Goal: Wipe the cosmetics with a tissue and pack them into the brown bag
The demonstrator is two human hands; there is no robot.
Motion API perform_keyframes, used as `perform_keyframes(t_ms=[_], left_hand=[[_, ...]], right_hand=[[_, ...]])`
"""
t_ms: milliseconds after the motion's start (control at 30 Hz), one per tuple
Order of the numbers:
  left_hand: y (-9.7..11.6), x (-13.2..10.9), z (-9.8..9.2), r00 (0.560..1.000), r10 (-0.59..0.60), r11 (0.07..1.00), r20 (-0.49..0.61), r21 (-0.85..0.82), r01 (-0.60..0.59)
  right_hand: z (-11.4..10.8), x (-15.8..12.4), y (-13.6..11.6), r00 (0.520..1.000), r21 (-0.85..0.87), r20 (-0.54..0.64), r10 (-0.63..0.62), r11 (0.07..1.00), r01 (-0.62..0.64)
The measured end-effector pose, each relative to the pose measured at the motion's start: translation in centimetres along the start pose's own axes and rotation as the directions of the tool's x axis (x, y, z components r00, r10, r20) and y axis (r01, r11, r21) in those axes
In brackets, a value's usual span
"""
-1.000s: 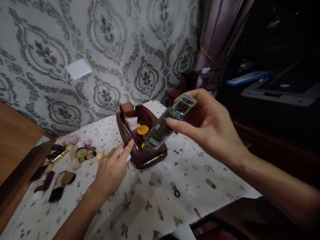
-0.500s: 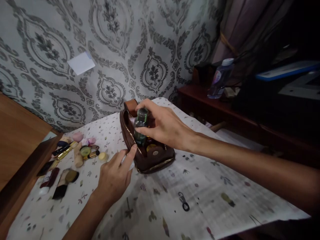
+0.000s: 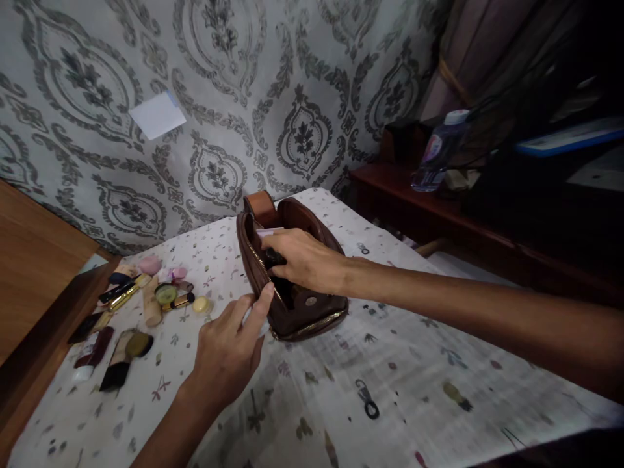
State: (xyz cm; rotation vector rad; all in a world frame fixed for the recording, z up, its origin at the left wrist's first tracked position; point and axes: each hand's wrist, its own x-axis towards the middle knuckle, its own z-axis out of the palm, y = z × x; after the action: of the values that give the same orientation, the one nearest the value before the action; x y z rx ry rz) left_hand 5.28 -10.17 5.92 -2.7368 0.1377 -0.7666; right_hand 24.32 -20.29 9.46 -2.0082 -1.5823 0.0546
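A brown leather bag (image 3: pixel 312 318) lies unzipped on the cloth, its mouth facing me. My right hand (image 3: pixel 307 260) reaches into it, fingers and thumb closed round a small bottle (image 3: pixel 275 257). Only the bottle's dark cap end shows; its body is hidden inside the bag. My left hand (image 3: pixel 229 344) grips the bag's near left edge, index finger lying against the gold zip (image 3: pixel 257 257). A pale card or paper (image 3: pixel 268 231) peeks out behind my right fingers. The bag's other contents are in shadow.
Several make-up items, among them a beige tube (image 3: pixel 152 302) and a dark red bottle (image 3: pixel 95 351), lie at the left on the patterned cloth (image 3: pixel 312 403). A clear bottle (image 3: pixel 439 153) stands on the dark red desk (image 3: pixel 385 192) at right. Patterned wallpaper rises behind.
My right hand has lowered the small green bottle deeper into the bag. My left hand stays at the bag's edge. The view has shifted slightly.
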Motion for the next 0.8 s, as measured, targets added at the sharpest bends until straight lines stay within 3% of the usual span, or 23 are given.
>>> perform_keyframes(t_ms=[333, 667, 800], left_hand=[[0.5, 0.0, 0.1, 0.999, -0.024, 0.999, 0.029, 0.028, 0.023], [0.8, 0.0, 0.0, 0.994, -0.046, 0.999, 0.096, 0.030, 0.043], [0.8, -0.2, 0.0, 0.990, -0.057, 0.998, 0.129, 0.041, 0.053]], right_hand=[[-0.6, -0.4, 0.0, 0.996, 0.099, -0.024, 0.083, 0.992, -0.080], [-0.8, 0.2, -0.1, 0.999, 0.013, 0.002, 0.046, 0.999, -0.046], [-1.1, 0.2, -0.2, 0.995, -0.067, 0.029, 0.093, 0.994, -0.091]])
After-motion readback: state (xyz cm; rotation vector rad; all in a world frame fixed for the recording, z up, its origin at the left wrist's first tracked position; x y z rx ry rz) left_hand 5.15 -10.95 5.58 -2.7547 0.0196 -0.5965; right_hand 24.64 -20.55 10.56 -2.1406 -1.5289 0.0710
